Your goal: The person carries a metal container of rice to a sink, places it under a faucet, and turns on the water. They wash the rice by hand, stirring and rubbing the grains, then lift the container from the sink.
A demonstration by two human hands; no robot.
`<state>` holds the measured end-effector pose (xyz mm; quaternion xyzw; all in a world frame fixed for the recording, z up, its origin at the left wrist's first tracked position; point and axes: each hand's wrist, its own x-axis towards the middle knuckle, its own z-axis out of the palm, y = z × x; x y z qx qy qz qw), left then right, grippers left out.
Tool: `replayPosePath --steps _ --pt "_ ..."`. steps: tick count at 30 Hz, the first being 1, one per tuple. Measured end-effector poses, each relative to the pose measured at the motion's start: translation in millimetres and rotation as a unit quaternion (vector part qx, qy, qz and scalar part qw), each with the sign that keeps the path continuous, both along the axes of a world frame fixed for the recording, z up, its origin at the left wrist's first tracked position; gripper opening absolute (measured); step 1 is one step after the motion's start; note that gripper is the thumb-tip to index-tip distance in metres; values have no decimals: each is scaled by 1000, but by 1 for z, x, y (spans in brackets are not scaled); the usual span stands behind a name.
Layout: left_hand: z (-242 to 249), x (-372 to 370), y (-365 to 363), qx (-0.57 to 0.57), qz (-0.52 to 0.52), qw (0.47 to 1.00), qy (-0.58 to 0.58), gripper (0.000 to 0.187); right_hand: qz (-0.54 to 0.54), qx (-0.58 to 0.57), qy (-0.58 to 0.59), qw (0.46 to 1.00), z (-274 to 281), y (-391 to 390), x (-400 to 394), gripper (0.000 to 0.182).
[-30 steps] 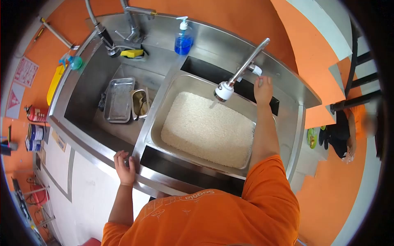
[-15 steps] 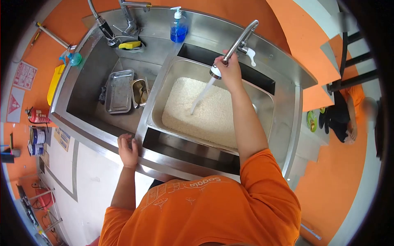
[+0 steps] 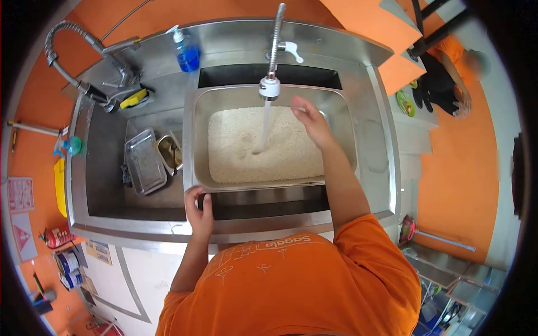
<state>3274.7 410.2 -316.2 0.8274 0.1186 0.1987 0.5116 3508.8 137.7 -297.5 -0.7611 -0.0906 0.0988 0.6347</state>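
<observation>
Water streams from the white faucet head (image 3: 269, 88) into a large steel pan (image 3: 189, 140) of white grains (image 3: 291, 151) that look like rice, under a shallow layer of water. My right hand (image 3: 311, 122) hangs over the right part of the pan, fingers apart, holding nothing and clear of the faucet head. At the pan's lower left corner, my left hand (image 3: 199, 211) rests by the sink's front edge, thumb and fingers apart with nothing between them.
The left basin (image 3: 106, 168) holds a metal tray (image 3: 147, 162) and a small metal container (image 3: 169, 154). Behind are a blue soap bottle (image 3: 188, 55), a yellow sponge (image 3: 133, 98) and a second faucet (image 3: 120, 67). Another person (image 3: 445, 73) is at the far right.
My right hand has let go of the faucet head and moved off to its right. My left hand has shifted to the pan's corner. The camera view has turned.
</observation>
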Motion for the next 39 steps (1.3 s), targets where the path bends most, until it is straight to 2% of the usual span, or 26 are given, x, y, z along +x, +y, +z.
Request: replayPosePath --steps 1,3,6,8,9,10,11,12,14,15,17,18,20,21,23,24,26,27,28,29,33,34,35,36,38,39 --pt "1 20 -2 -78 -27 996 33 23 -49 -47 28 997 -18 -13 -9 40" --pt "-33 64 -5 -191 -58 978 56 30 -153 -9 238 959 -58 -39 -25 40" --pt "-60 132 -5 -253 -59 956 138 42 -243 -34 319 915 -97 -64 -30 43" --pt "-100 171 4 -140 -2 943 301 54 -270 -67 287 917 -138 -86 -12 43" --pt "-128 183 3 -135 -4 943 304 54 -292 -105 252 917 -163 -97 2 43" --pt "-156 196 3 -37 19 937 347 60 -294 -99 256 916 -193 -107 20 43" --pt "-173 206 4 63 42 918 389 67 -305 -129 292 897 -228 -116 35 46" --pt "-173 210 -9 74 37 914 398 67 -314 -159 333 875 -253 -118 37 49" --pt "-167 210 -59 180 104 880 427 69 -376 -276 315 827 -166 -39 27 56" --pt "-168 212 -71 187 101 876 433 69 -328 -328 287 838 -158 -11 26 59" --pt "-170 217 -86 -44 110 907 405 65 -252 -364 209 872 -163 31 21 62" --pt "-181 220 -87 -41 108 906 408 65 -227 -349 162 895 -168 47 16 63" --pt "-208 222 -89 -389 -56 864 315 57 -140 -290 152 935 -173 67 11 60" --pt "-195 218 -90 -387 -59 864 316 57 -143 -289 152 934 -169 66 4 60" --pt "-141 206 -91 -410 -44 828 380 52 -44 -11 256 966 -151 54 -3 56" --pt "-128 200 -86 -410 -46 828 381 52 -46 -11 256 965 -146 41 -5 56" --pt "-115 194 -68 -171 -103 909 367 35 36 25 219 975 -136 10 -8 53" --pt "-118 192 -63 -172 -102 909 366 35 37 24 219 975 -130 7 -7 53" --pt "-125 187 -58 -130 -59 914 381 44 -52 -160 260 951 -126 5 -7 51" --pt "-131 182 -54 -85 -17 915 394 54 -140 -337 289 885 -123 5 -9 50" --pt "-151 182 -78 -102 -13 892 440 54 -129 -388 276 870 -132 53 -21 47" --pt "-138 190 -81 -320 -59 852 411 56 -107 -126 304 938 -140 55 -17 47" --pt "-125 197 -82 -521 -104 765 363 58 -76 145 307 937 -149 56 -13 48" --pt "-100 202 -83 -519 -109 766 363 58 -79 147 304 938 -148 51 -7 48" --pt "-53 205 -81 -314 -9 870 380 58 -239 -31 167 956 -143 25 -3 50" --pt "-84 199 -60 -315 -8 869 381 58 -275 -114 200 934 -139 2 -4 51"
